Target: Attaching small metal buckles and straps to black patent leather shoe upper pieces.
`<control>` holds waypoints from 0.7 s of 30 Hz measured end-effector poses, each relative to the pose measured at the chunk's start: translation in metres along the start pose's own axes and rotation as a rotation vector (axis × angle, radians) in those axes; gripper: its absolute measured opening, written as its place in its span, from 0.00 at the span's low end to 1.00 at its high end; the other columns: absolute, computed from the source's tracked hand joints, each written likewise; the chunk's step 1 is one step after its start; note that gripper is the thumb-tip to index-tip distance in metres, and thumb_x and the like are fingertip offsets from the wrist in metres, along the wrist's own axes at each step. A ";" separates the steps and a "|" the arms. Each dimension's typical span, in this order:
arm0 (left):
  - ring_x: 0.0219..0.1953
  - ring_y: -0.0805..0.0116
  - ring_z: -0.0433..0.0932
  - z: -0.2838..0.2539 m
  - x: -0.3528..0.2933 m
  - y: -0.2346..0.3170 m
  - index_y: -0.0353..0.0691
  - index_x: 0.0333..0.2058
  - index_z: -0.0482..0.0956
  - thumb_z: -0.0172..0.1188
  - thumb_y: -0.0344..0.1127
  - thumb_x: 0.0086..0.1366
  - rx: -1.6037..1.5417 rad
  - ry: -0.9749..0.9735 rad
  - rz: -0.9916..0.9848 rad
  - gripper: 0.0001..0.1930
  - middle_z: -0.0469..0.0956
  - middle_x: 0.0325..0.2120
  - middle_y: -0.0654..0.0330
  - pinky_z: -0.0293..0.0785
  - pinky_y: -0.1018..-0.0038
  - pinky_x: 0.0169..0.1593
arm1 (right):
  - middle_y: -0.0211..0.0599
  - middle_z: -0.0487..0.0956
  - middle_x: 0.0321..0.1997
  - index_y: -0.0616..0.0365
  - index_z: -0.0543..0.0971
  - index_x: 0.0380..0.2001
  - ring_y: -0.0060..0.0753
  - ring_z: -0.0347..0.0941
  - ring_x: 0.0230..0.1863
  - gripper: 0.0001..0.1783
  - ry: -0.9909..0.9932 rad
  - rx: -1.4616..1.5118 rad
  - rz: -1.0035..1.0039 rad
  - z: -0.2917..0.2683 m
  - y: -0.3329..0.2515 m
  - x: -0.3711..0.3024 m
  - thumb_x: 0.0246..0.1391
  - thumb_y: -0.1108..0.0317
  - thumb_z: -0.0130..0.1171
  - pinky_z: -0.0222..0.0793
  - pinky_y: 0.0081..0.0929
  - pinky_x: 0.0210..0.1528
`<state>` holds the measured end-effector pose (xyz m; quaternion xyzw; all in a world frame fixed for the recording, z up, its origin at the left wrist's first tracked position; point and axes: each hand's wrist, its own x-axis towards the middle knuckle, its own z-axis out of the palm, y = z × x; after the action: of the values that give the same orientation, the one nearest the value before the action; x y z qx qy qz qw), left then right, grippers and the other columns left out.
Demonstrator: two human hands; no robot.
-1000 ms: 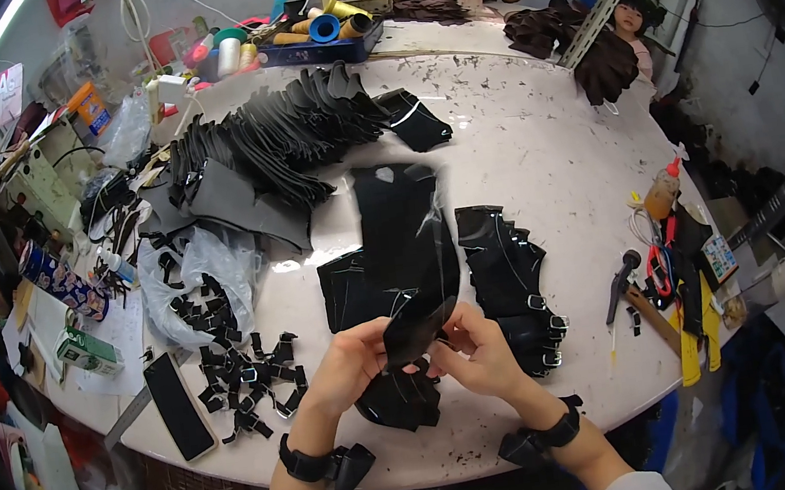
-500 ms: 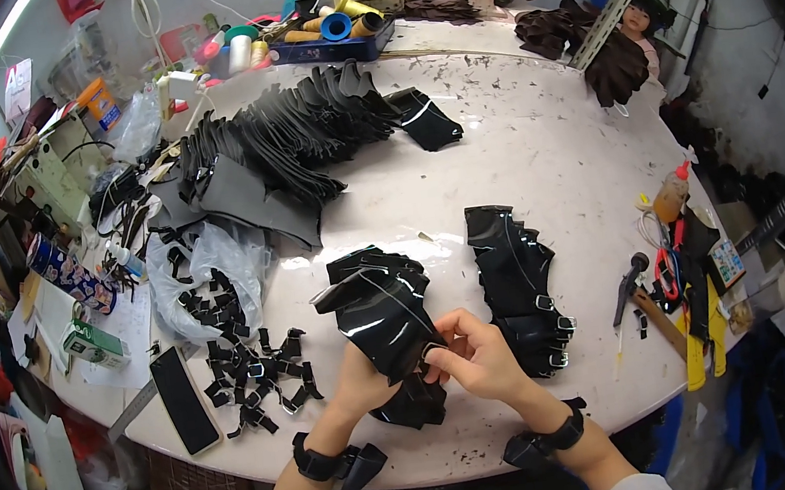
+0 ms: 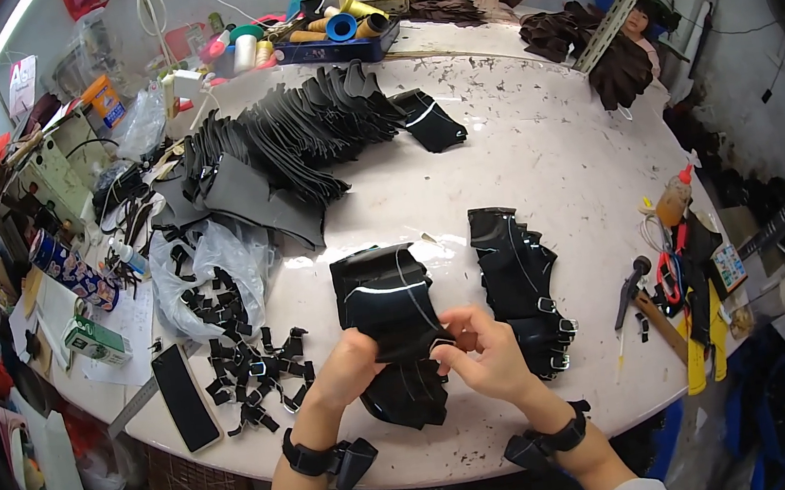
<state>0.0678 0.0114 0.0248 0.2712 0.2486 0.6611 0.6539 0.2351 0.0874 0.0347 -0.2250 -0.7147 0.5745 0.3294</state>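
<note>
- We have the panel (image 3: 389, 309) between our hands at the near side of the table (image 3: 495, 443), glossy face up, its lower edge over a stack (image 3: 407, 402) of black pieces.
- We judge that this slick panel could slip or twist if our left grip eases while the right side is pinched.
- Uneven pressure at the lower right corner could also pull that corner crooked.
- With the stack so near, a dip of the panel could snag or shift the pieces there.
- Our left hand (image 3: 347, 366) is closed on the lower left edge; its fingertips are mostly hidden.
- Our right hand (image 3: 483, 356) pinches the lower right corner with thumb and forefinger nearly together, the other fingers curled in. Something small shines there, perhaps a buckle, but we cannot be sure at this size.
- Farther out, we have a pile (image 3: 516, 269) with buckles to the right, and straps (image 3: 256, 371) beside a phone (image 3: 186, 400) to the left; a careless forearm could scatter the straps.
</note>
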 end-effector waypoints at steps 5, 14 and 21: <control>0.29 0.73 0.75 0.006 0.004 0.000 0.31 0.34 0.73 0.63 0.28 0.49 0.593 0.254 0.069 0.13 0.76 0.27 0.60 0.75 0.77 0.35 | 0.29 0.71 0.22 0.61 0.67 0.29 0.12 0.65 0.17 0.15 0.138 -0.358 -0.159 -0.002 0.002 0.001 0.39 0.74 0.63 0.59 0.11 0.18; 0.27 0.70 0.76 0.008 0.003 0.002 0.29 0.35 0.71 0.58 0.25 0.51 0.450 0.185 0.012 0.12 0.75 0.28 0.55 0.77 0.78 0.29 | 0.32 0.72 0.23 0.61 0.66 0.26 0.19 0.71 0.23 0.08 -0.063 0.120 0.209 -0.004 0.000 -0.002 0.47 0.73 0.56 0.66 0.14 0.22; 0.27 0.70 0.76 0.006 0.003 0.001 0.28 0.35 0.71 0.59 0.27 0.52 0.402 0.170 -0.011 0.12 0.75 0.27 0.56 0.77 0.77 0.29 | 0.34 0.72 0.24 0.62 0.64 0.27 0.25 0.75 0.29 0.06 -0.146 0.335 0.242 -0.008 0.000 0.000 0.50 0.77 0.50 0.71 0.17 0.29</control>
<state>0.0714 0.0138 0.0302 0.3382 0.4312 0.6152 0.5667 0.2409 0.0930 0.0354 -0.2091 -0.5992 0.7352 0.2380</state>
